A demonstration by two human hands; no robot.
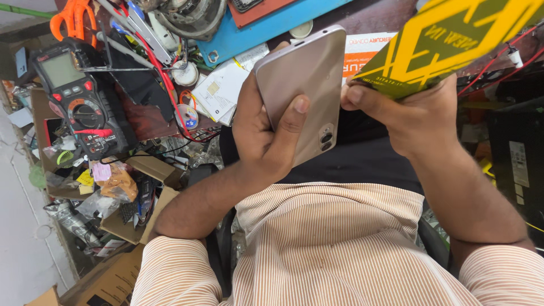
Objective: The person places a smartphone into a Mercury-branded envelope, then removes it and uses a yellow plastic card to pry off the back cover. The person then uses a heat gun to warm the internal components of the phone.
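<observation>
Two hands: both raised before the chest, each gripping something
Left hand (263, 133): wrapped around a slim champagne-coloured smartphone (303, 85), back outward, thumb across it
Right hand (408, 116): clenched on a dark green and yellow printed card packet (453, 39)
Left edge: black-and-red multimeter (73, 96) amid clutter

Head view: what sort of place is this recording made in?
Probably a phone or electronics repair bench: a multimeter with red leads, orange-handled scissors amid cluttered parts, and a smartphone gripped back-up in the left hand.
</observation>
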